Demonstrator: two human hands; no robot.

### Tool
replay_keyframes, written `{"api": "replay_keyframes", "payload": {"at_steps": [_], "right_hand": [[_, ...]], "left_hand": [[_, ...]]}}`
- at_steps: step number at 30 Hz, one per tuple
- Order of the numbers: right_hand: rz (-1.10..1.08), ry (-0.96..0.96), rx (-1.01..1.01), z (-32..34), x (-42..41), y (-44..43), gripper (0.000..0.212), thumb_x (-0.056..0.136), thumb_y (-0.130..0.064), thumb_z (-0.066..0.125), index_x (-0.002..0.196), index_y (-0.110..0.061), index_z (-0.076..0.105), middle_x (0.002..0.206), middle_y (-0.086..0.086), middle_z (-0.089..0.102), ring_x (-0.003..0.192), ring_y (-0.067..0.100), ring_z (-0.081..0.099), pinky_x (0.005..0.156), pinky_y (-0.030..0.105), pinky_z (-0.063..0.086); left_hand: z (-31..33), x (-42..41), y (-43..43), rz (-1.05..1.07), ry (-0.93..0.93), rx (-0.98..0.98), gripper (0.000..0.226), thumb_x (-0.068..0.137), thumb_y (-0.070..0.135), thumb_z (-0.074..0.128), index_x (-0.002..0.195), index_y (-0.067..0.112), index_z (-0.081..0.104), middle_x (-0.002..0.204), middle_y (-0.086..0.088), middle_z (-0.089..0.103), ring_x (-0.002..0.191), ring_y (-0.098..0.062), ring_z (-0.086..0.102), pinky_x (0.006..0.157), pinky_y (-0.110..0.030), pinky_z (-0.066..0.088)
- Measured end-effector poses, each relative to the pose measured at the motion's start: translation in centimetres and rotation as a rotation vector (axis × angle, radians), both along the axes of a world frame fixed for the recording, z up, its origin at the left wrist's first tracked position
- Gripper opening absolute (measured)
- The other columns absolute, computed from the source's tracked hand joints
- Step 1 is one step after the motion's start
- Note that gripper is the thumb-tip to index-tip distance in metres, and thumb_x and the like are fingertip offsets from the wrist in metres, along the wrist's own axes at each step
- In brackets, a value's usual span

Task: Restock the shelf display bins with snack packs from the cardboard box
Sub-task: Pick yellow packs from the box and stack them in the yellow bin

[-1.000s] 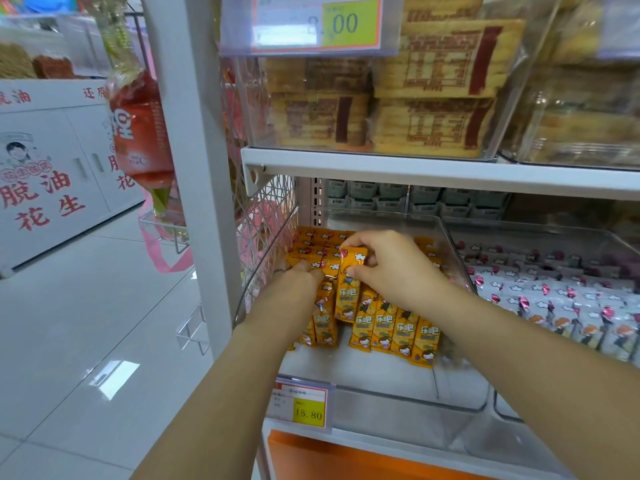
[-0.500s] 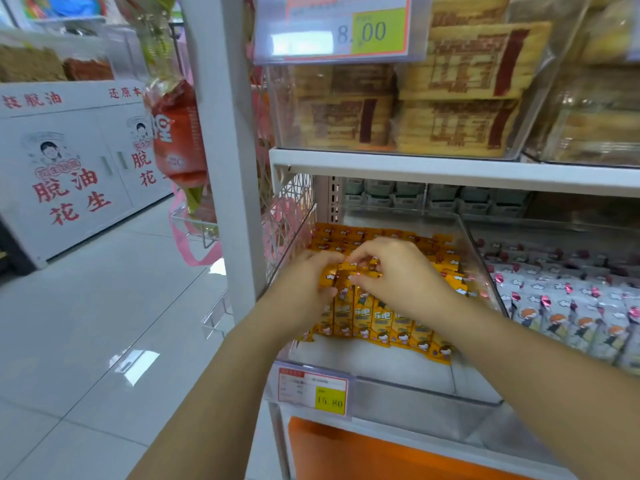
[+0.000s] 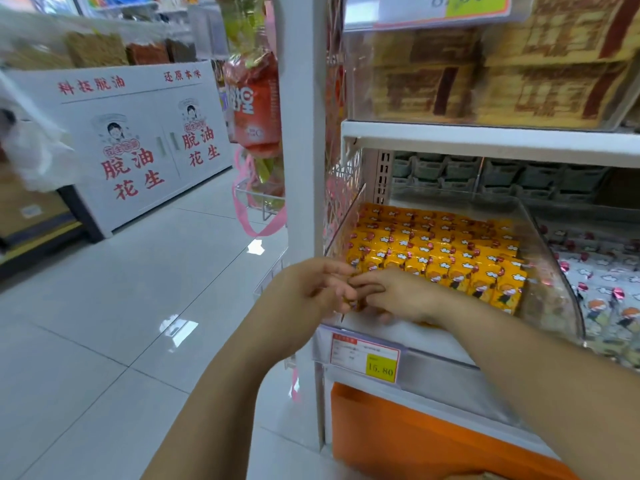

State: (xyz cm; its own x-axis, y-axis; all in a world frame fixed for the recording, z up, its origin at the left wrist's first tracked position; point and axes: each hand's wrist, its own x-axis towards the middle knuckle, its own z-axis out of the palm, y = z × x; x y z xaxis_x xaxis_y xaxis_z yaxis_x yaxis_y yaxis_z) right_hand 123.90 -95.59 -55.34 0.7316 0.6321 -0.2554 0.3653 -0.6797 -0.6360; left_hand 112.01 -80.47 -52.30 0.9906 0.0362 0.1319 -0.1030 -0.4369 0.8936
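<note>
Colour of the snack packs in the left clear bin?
Orange-yellow snack packs, seen best in the head view.

Bare strip free at the front of the clear plastic display bin (image 3: 554, 289); yellow snack packs (image 3: 433, 251) crowd the rear, white shelf board (image 3: 485, 140) overhead, white upright post (image 3: 304, 168) hard left.

Clear plastic bin (image 3: 557, 271), glossy foil packs (image 3: 446, 258), shiny tile floor (image 3: 104, 306)

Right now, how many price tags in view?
2. The 15.80 price tag fronts the orange snack pack bin; the other price tag fronts the upper bin, cut off at the frame's top. More may be hidden.
</note>
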Motion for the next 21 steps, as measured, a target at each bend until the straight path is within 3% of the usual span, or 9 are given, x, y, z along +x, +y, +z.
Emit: {"api": "replay_keyframes", "payload": {"at_steps": [2,5,7,10,14,18,21], "right_hand": [[-0.035,0.050,0.024,0.0,0.0,0.1,0.050,0.095,0.006,0.035,0.141,-0.012,0.044,0.132,0.008,0.056,0.102,0.017,0.056,0.067,0.023,0.051],[-0.061,0.087,0.063,0.3,-0.3,0.0,0.049,0.097,0.002,0.041,0.143,-0.016,0.042,0.131,0.008,0.057,0.107,0.021,0.058,0.072,0.030,0.055],[-0.075,0.076,0.116,1.1,-0.9,-0.5,0.046,0.097,-0.002,0.046,0.141,-0.015,0.043,0.121,0.008,0.063,0.101,0.020,0.063,0.069,0.026,0.055],[-0.093,-0.096,0.192,3.0,-2.7,-2.5,0.033,0.095,-0.007,0.053,0.127,-0.014,0.057,0.084,0.000,0.067,0.074,0.006,0.065,0.060,0.016,0.050],[-0.174,-0.387,0.274,3.6,-6.5,-7.2,0.019,0.091,-0.011,0.059,0.102,-0.024,0.068,0.085,-0.014,0.064,0.073,-0.001,0.060,0.062,0.008,0.045],[-0.192,-0.564,0.313,3.0,-11.1,-12.5,0.016,0.090,-0.010,0.062,0.100,-0.019,0.072,0.082,-0.023,0.059,0.079,-0.008,0.056,0.068,0.007,0.042],[-0.160,-0.619,0.356,2.2,-14.9,-16.3,0.016,0.087,-0.011,0.059,0.097,-0.016,0.072,0.083,-0.016,0.064,0.079,-0.002,0.057,0.067,0.011,0.045]], "left_hand": [[0.2,0.2,0.1,0.005,0.005,-0.022,0.025,0.093,0.002,0.052,0.099,0.024,0.062,0.080,0.004,0.073,0.070,-0.007,0.067,0.068,-0.016,0.052],[0.3,0.2,0.0,0.002,0.001,0.030,0.024,0.094,0.007,0.052,0.100,0.028,0.061,0.081,0.008,0.073,0.072,-0.005,0.068,0.072,-0.020,0.053],[0.4,0.3,-0.3,0.011,-0.005,0.072,0.019,0.094,0.013,0.056,0.102,0.030,0.061,0.084,0.006,0.072,0.075,-0.004,0.068,0.077,-0.023,0.053],[0.4,0.4,-1.8,0.034,-0.069,0.127,0.017,0.093,0.018,0.058,0.102,0.032,0.061,0.082,0.010,0.066,0.075,-0.003,0.066,0.075,-0.020,0.052],[-0.7,-0.6,-6.4,0.068,-0.245,0.087,0.026,0.094,0.014,0.057,0.099,0.040,0.059,0.083,0.016,0.066,0.077,-0.001,0.063,0.071,-0.025,0.053],[-2.6,-2.9,-11.7,0.021,-0.407,0.079,0.020,0.093,0.013,0.057,0.103,0.029,0.064,0.088,0.024,0.062,0.081,0.004,0.059,0.067,-0.009,0.044],[-4.4,-4.6,-15.3,-0.048,-0.420,0.063,0.021,0.091,0.015,0.050,0.103,0.022,0.066,0.090,0.018,0.062,0.081,0.002,0.058,0.067,-0.010,0.043]]}}
